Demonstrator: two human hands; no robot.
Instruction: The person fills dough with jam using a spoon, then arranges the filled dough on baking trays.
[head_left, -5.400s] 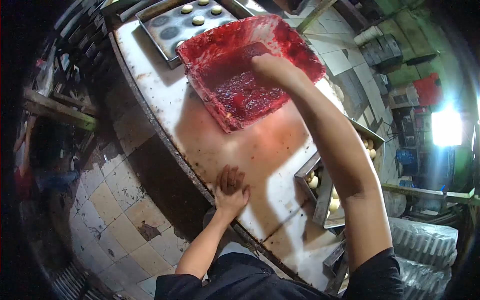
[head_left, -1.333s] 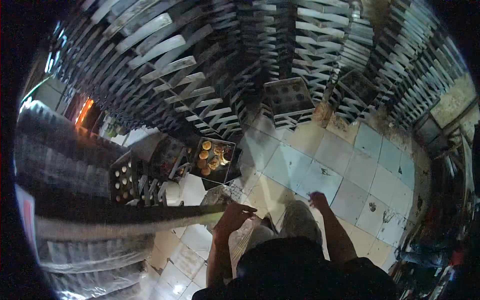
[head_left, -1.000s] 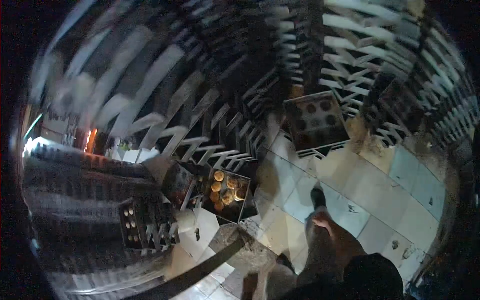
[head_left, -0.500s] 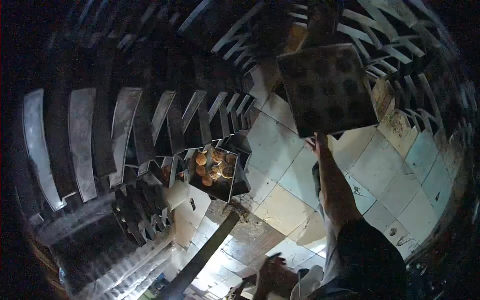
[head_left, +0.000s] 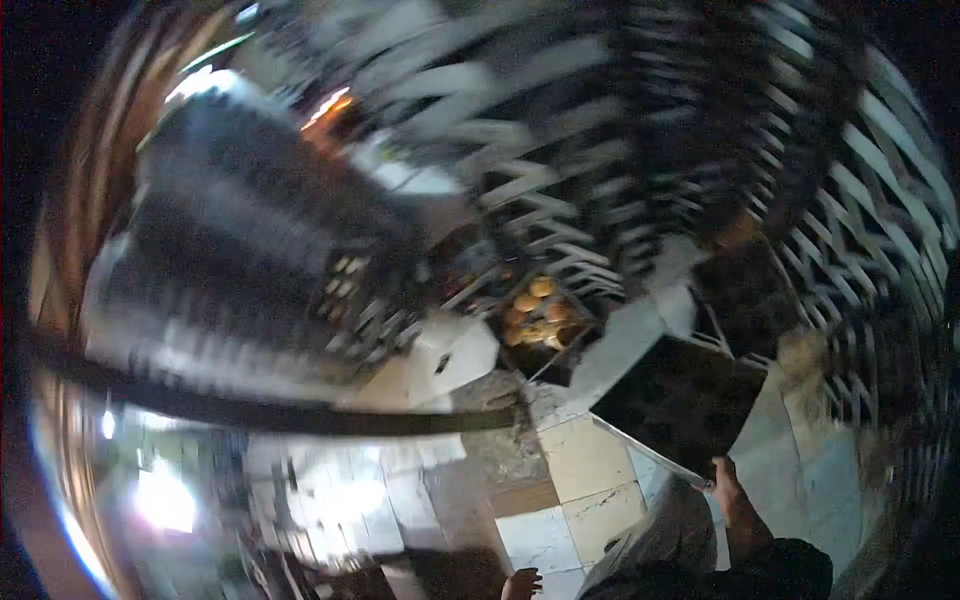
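The picture is heavily motion-blurred. My right hand [head_left: 726,489] grips the near corner of a dark, flat baking tray [head_left: 680,400], which is held low over the tiled floor [head_left: 585,460]. Only the fingertips of my left hand [head_left: 520,583] show at the bottom edge, holding nothing that I can make out. A tray of golden baked buns [head_left: 535,315] sits on the floor beyond the dark tray, among stacked trays.
Tall stacks of metal baking trays [head_left: 850,200] ring the floor at the back and right. More stacks [head_left: 230,280] rise at the left. A dark bar [head_left: 300,415] crosses the left half. Bright light glares at the lower left.
My right hand has pulled the dark tray down from the stack towards my body. The view has swung round, and the bun tray now lies nearer the middle.
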